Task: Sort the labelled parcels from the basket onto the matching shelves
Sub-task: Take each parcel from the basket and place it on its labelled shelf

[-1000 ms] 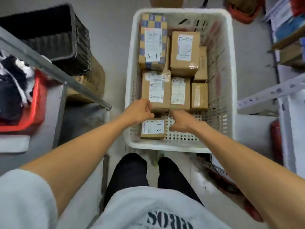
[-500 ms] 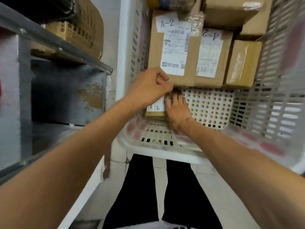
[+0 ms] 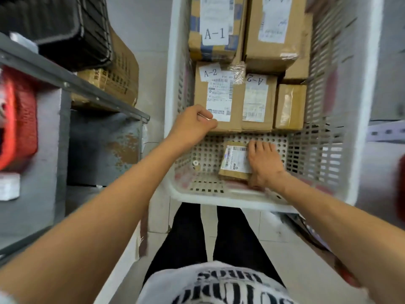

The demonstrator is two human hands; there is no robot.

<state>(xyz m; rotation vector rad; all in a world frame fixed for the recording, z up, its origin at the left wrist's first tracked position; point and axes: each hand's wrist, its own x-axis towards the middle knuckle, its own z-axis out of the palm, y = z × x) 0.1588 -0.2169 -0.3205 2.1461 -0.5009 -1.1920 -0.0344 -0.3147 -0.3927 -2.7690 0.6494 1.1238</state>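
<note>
Small parcel (image 3: 235, 162) lies flat on the basket (image 3: 219, 198) floor, near the front wall. It looks light, with stiff cardboard and a slick label, so pinch the long edges, thumb under the near corner. Right hand (image 3: 265, 163) rests flat on it, fingers straight. Left hand (image 3: 194, 126) is curled at the A-2 box (image 3: 219, 99) corner; can't tell if it grips. Half a second ago the left hand covered the parcel; now it's off.
</note>
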